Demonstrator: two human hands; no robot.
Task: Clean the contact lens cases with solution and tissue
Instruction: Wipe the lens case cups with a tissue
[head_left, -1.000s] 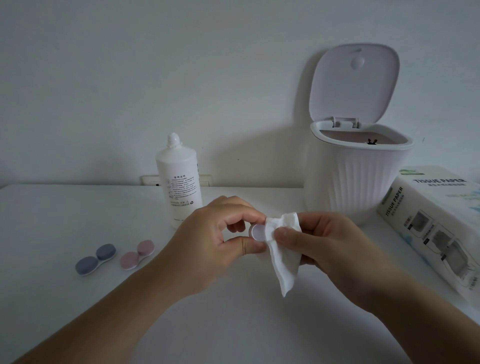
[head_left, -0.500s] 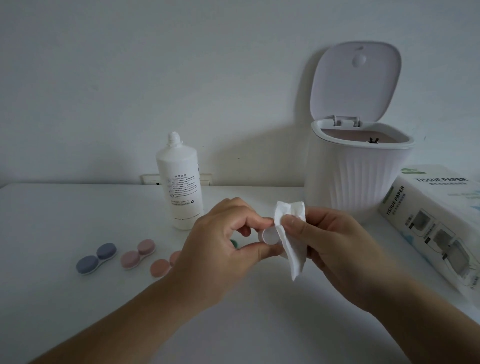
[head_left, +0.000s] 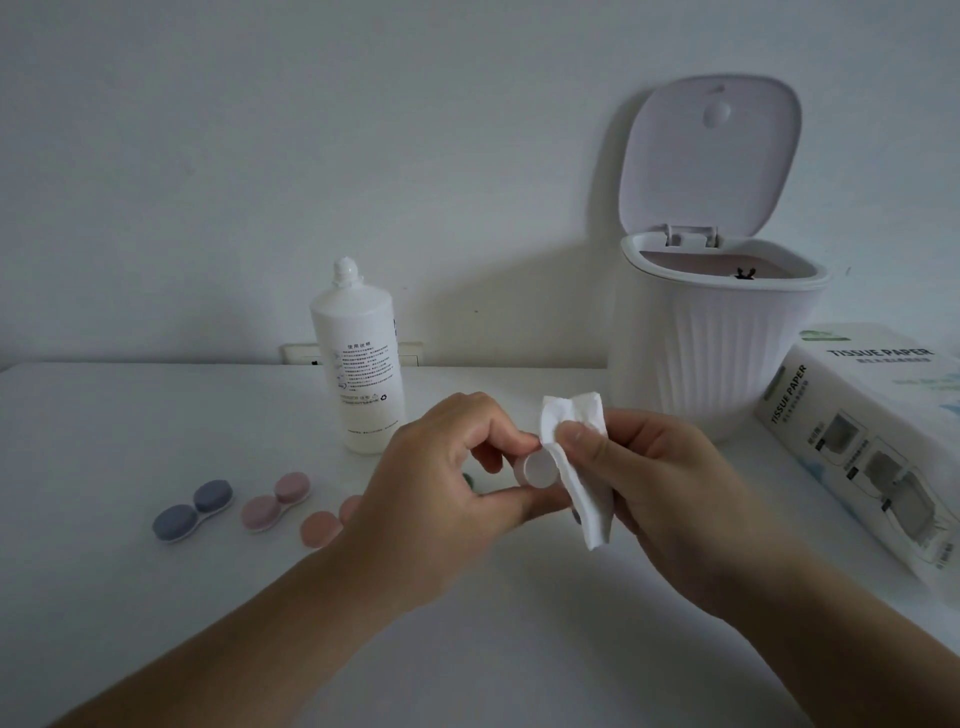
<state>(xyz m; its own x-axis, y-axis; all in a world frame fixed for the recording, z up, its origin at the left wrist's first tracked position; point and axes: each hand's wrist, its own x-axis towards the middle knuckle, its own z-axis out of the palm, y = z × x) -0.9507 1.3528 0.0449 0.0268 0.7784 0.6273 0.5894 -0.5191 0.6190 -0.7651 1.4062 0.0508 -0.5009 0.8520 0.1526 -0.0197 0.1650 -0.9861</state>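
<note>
in front of the solution bottle (head_left: 363, 364), the left hand (head_left: 441, 499) pinches a pale round cap (head_left: 540, 469) while the right hand (head_left: 670, 493) pinches a folded tissue (head_left: 576, 457) touching it.

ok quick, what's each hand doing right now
Left hand: closed, pinching a small round cap between thumb and fingers.
Right hand: closed, holding a folded white tissue against the cap.

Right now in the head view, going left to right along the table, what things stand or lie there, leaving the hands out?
Blue lens case → pink lens case → peach lens case → solution bottle → white bin with its lid up → tissue paper pack.
</note>
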